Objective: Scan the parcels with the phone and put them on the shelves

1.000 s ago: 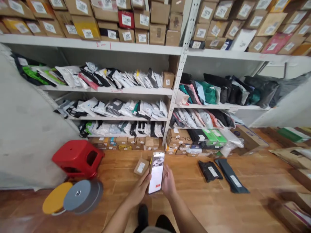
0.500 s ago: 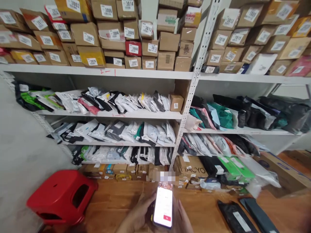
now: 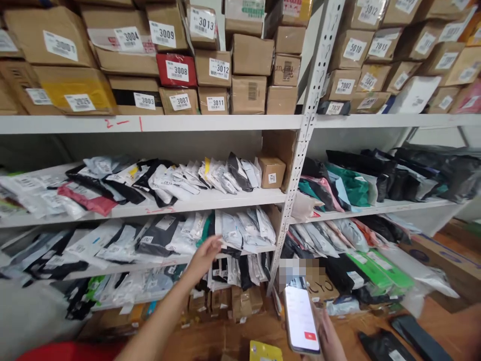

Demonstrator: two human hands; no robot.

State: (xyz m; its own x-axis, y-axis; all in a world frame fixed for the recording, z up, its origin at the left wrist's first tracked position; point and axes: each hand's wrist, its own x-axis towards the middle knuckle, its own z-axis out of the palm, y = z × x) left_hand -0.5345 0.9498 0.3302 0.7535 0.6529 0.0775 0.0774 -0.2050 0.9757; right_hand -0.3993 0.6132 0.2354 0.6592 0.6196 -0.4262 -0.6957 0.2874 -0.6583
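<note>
My left hand (image 3: 205,255) reaches out to the third shelf, fingers stretched and apart, fingertips next to a row of white and grey bagged parcels (image 3: 240,228). It holds nothing. My right hand (image 3: 328,336) sits low at the bottom right, closed around a phone (image 3: 300,318) whose bright white screen with a red button faces me. Only part of that hand shows behind the phone.
White metal shelving (image 3: 296,155) fills the view. Numbered cardboard boxes (image 3: 210,67) crowd the top shelf; bagged garments lie on the shelves below. A small brown box (image 3: 271,172) stands by the upright. Black flat parcels (image 3: 383,346) lie on the wooden floor.
The view has moved closer to the shelves and tilted up. My left hand let go of the phone and reached up to the parcels; the phone shifted right in my right hand.
</note>
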